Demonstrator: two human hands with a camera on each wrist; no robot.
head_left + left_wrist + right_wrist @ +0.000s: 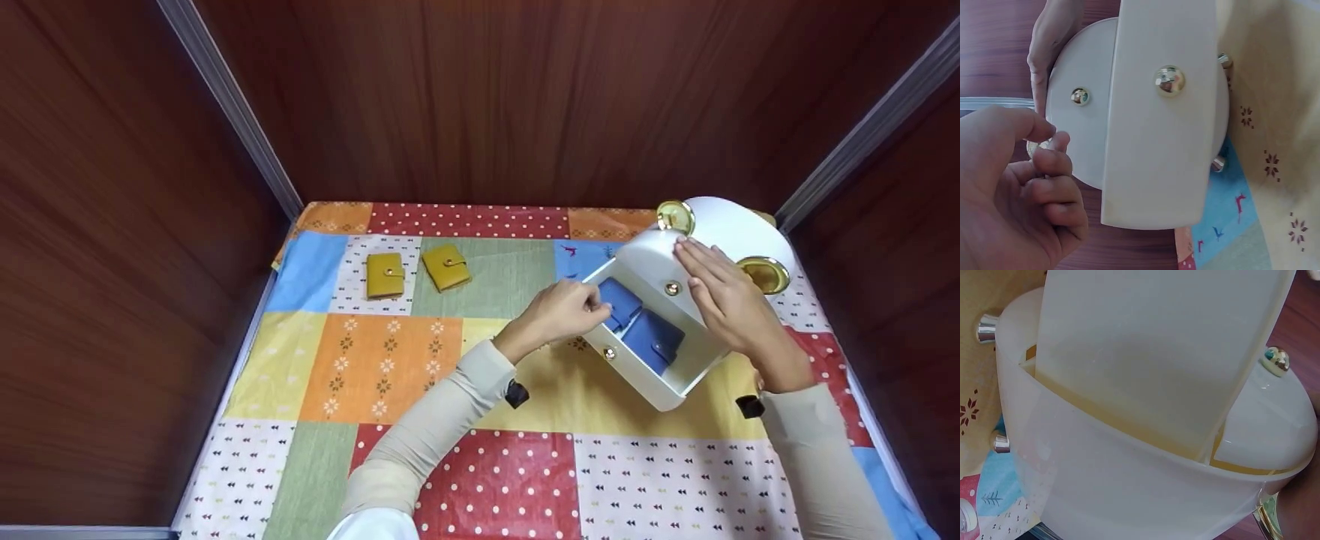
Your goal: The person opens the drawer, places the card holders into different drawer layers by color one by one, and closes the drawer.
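A white round-sided drawer box (739, 225) with gold knobs and feet stands at the right, its lower drawer (643, 379) pulled out. Two blue snap wallets (654, 339) lie inside that drawer. My left hand (564, 309), fingers curled in and holding nothing that shows, is over the drawer's left edge beside one wallet. In the left wrist view the drawer front (1157, 152) is apart from the curled fingers (1053, 191). My right hand (727, 304) rests on the box with its fingers straight. The right wrist view shows mostly the box's white shell (1129, 478).
Two yellow snap wallets (385, 275) lie side by side at the back left on the patchwork cloth (390, 360). Dark wood panels (480, 105) stand behind the table and on both sides.
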